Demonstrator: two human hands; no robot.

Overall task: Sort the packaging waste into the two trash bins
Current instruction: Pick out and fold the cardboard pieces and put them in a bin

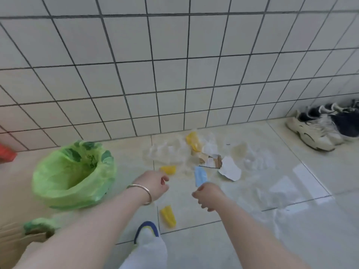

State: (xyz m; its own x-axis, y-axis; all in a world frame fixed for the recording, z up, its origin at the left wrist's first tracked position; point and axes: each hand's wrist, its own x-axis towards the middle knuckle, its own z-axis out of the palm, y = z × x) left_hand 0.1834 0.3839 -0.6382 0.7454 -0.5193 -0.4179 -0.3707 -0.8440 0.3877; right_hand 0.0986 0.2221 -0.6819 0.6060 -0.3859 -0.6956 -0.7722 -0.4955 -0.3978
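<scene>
My right hand (pixel 208 195) grips a light blue wrapper (pixel 200 176) that sticks up from its fist. My left hand (pixel 155 184), with a metal bangle on the wrist, hovers over the floor with fingers loosely curled and nothing in it. A bin lined with a green bag (pixel 74 174) stands at the left. A second bin (pixel 37 232) with a green liner shows at the bottom left, partly behind my left arm. Yellow wrappers lie near my left hand (pixel 168 169), by my foot (pixel 168 216) and near the wall (pixel 192 141). Torn paper and cardboard (pixel 223 165) and clear plastic film (pixel 256 162) are scattered ahead.
A white tiled wall runs along the back. Pairs of shoes (pixel 322 129) sit at the right against the wall. A red object (pixel 5 154) shows at the left edge. My foot in a blue-edged slipper (pixel 146 232) stands below the hands. More clear film (pixel 281 193) lies on the glossy floor tiles.
</scene>
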